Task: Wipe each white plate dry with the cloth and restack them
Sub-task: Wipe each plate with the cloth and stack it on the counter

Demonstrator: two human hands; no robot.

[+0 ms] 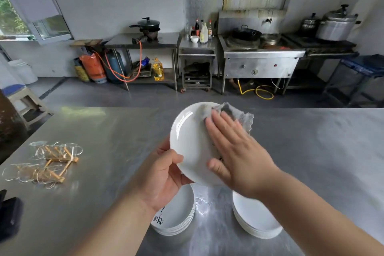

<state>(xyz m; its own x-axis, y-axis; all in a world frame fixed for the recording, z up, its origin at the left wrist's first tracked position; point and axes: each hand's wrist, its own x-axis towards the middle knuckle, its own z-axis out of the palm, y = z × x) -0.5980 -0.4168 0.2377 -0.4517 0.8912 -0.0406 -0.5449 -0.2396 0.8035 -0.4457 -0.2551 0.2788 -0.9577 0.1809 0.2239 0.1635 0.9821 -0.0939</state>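
Pressing down with straight, spread fingers, your right hand (pixel 234 151) lies flat on the cloth (pixel 239 116) and holds it against the face of the plate (pixel 189 141), with the thumb resting lower on the plate's bare white surface. The hand curls round nothing. The cloth is grey-white and ragged at the edge. It sticks out past your fingertips and over the plate's upper right rim, toward the upper right of the frame.

Your left hand (pixel 164 174) grips the plate at its lower left rim, thumb on the face and fingers curled behind.

The plate sits at the centre of the frame, lifted clear of the table (pixel 104 131) and tilted so its face is turned toward you. It reads as an oval whose long axis runs roughly up and down the frame, far rim uppermost.

Below your hands, at bottom centre, two piles of white plates stand apart on the table. The left stack (pixel 176 218) lies under your left wrist, and its top plate bears black marks. The right stack (pixel 253 220) lies under your right forearm.

At the left of the frame, glasses lie on a wooden rack (pixel 54 162).
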